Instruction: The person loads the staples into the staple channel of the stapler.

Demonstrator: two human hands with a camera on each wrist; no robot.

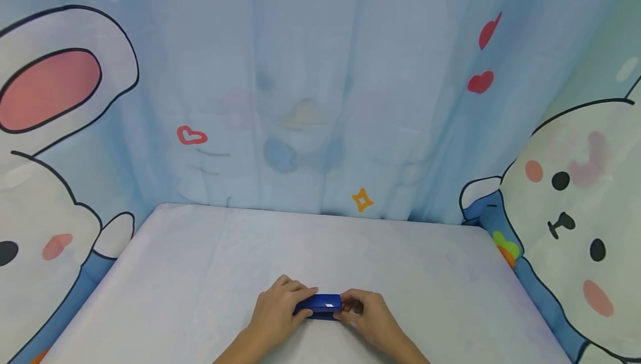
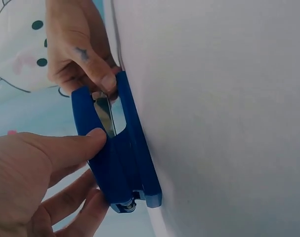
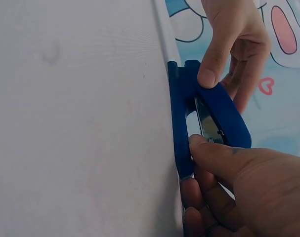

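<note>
A blue stapler (image 1: 325, 303) stands on the table near its front, between both hands. In the left wrist view, its top arm is spread apart from its base (image 2: 140, 148), and the metal staple magazine (image 2: 105, 114) shows in the gap. My left hand (image 1: 281, 309) grips the top arm by the hinge end, thumb on the side facing me and fingers behind. At the front end, my right hand (image 1: 371, 318) pinches around the stapler's open mouth. In the right wrist view, its thumb (image 3: 201, 150) lies by the magazine tip and the base; the exact contact is hidden.
A white cloth covers the table (image 1: 200, 275). Behind it hangs a light blue curtain (image 1: 310, 74) printed with cartoon animals, hearts and a star; the printed cloth continues down both sides.
</note>
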